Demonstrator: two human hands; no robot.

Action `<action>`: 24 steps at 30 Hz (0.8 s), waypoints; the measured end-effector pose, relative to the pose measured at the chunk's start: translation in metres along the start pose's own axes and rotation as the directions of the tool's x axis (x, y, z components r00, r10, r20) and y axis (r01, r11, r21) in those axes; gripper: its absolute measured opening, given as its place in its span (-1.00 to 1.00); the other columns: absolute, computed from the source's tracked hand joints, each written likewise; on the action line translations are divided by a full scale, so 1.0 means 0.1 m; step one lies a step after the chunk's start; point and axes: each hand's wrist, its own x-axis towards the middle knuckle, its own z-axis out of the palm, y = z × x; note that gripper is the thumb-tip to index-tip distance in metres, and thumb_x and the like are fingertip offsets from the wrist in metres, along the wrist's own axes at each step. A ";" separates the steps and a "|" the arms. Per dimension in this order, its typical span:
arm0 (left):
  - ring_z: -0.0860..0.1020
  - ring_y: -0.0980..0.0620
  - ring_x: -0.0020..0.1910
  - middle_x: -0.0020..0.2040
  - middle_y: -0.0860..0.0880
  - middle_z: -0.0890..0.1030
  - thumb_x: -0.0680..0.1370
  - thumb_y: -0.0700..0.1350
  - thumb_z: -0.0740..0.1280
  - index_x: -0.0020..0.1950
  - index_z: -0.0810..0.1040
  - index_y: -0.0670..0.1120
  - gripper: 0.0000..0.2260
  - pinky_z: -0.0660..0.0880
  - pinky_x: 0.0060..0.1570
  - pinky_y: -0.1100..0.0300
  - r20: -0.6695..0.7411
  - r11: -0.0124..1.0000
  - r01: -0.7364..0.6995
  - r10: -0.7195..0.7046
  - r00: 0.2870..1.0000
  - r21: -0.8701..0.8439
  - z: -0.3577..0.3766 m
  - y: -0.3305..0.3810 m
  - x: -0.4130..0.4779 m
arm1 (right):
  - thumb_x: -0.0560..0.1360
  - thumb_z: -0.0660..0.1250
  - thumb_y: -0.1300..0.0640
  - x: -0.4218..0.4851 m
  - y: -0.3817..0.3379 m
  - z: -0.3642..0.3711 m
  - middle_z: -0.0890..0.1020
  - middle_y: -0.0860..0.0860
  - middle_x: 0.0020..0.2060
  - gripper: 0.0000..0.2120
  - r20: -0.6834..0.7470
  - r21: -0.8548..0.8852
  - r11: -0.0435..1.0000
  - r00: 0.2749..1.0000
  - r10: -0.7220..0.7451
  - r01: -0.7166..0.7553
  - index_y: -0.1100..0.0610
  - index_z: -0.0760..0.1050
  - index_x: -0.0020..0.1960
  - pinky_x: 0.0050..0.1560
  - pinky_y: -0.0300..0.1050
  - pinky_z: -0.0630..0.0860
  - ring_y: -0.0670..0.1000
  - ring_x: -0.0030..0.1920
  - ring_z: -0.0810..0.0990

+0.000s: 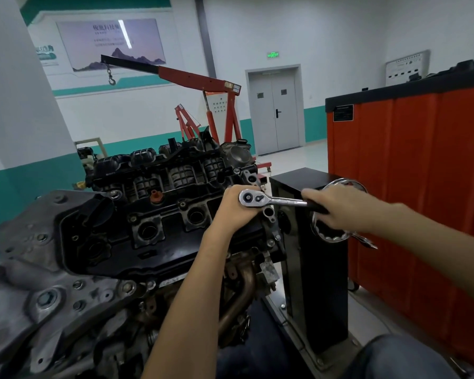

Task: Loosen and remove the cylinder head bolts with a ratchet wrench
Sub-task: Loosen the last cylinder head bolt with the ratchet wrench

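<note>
- The ratchet wrench (274, 200) lies level near the middle of the view. Its round chrome head is at the 9 o'clock end and its dark grip points to 3 o'clock.
- The left hand (234, 212) sits right under the wrench head at the engine's 3 o'clock corner. Its fingers are curled tight and pressed together around whatever hangs below the head (the socket and the bolt are hidden by the hand). The head rests on top of the fist.
- The right hand (340, 207) grips the dark handle, its fingers (311, 194) wrapped over it and reaching toward the chrome shank. They are blurred, so I cannot tell how each one lies.
- The engine (148, 214) fills the view from the centre out to 8 o'clock, with a black top cover, open round wells and a grey metal end plate nearest the camera.
- A black stand post (320, 283) rises just beside the engine at 4 o'clock. A chrome handwheel (330, 237) on it is partly behind the right hand.
- A red cabinet (422, 173) stands at 3 o'clock.
- A red crane (197, 77) is at 12 o'clock behind the engine, and a grey double door (275, 116) at 1 o'clock.
</note>
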 end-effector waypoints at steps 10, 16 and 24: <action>0.12 0.13 -0.44 -0.48 0.03 0.14 0.49 -0.44 0.27 -0.43 0.11 -0.03 -0.51 0.08 -0.37 0.18 -0.361 0.959 0.099 -0.195 0.912 -0.265 0.26 0.07 -0.03 | 0.42 0.31 0.35 -0.36 -1.20 0.84 0.52 0.06 -0.38 -0.81 -0.032 0.860 0.492 0.949 0.314 -0.134 0.09 0.41 -0.12 -0.42 -0.20 0.40 -0.16 -0.45 0.46; 0.12 0.08 -0.41 -0.47 0.03 0.13 0.50 -0.42 0.28 -0.41 0.09 -0.01 -0.50 0.07 -0.31 0.13 -0.300 0.985 0.074 -0.119 0.946 -0.157 0.22 0.07 -0.04 | 0.40 0.30 0.36 -0.30 -1.33 0.94 0.56 -0.02 -0.36 -0.78 -0.040 0.909 0.403 0.943 0.330 -0.103 0.06 0.46 -0.10 -0.38 -0.26 0.43 -0.14 -0.37 0.49; 0.31 0.23 -0.51 -0.54 0.13 0.29 0.40 -0.40 0.32 -0.47 0.22 0.10 -0.52 0.17 -0.42 0.38 -0.010 0.995 -0.060 0.061 0.998 0.084 0.00 0.07 -0.01 | 0.51 0.28 0.19 0.04 0.09 -0.01 0.43 -0.16 -0.36 -0.77 -0.026 -0.039 0.999 1.000 0.005 -0.006 -0.06 0.36 0.08 -0.37 -0.38 0.34 -0.18 -0.35 0.49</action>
